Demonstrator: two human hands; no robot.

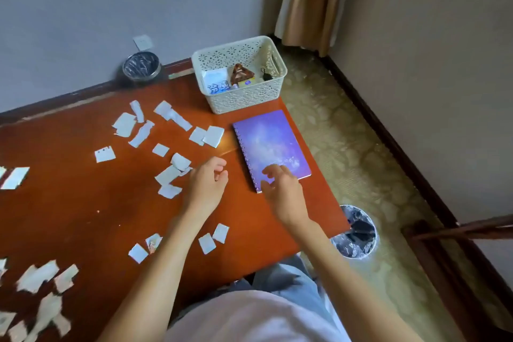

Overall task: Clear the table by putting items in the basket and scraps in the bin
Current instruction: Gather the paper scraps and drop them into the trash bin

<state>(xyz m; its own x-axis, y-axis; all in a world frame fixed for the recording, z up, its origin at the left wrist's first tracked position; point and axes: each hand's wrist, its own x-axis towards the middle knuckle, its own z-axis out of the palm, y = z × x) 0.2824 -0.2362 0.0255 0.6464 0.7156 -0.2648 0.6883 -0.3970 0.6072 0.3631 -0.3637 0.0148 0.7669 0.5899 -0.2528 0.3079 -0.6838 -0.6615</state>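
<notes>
- Paper scraps [125, 125] are strewn over the table [83, 203], all to the left of the notebook [273, 144], with a few nearer me than it.
- A lined can [141, 65] stands against the wall, far off to the notebook's left.
- I see the left hand [206, 183] just left of the notebook, fingers loosely curled, nothing in it, right beside some scraps.
- The white basket [244, 103] stands just beyond the notebook's far edge, with a blue-printed packet and small items inside.
- The purple notebook lies flat by the table's right edge.
- The right hand [283, 191] is over the notebook's near corner, fingers spread on the cover, not gripping.
- The bin [356, 233] stands on the floor, right of the notebook and nearer me.
</notes>
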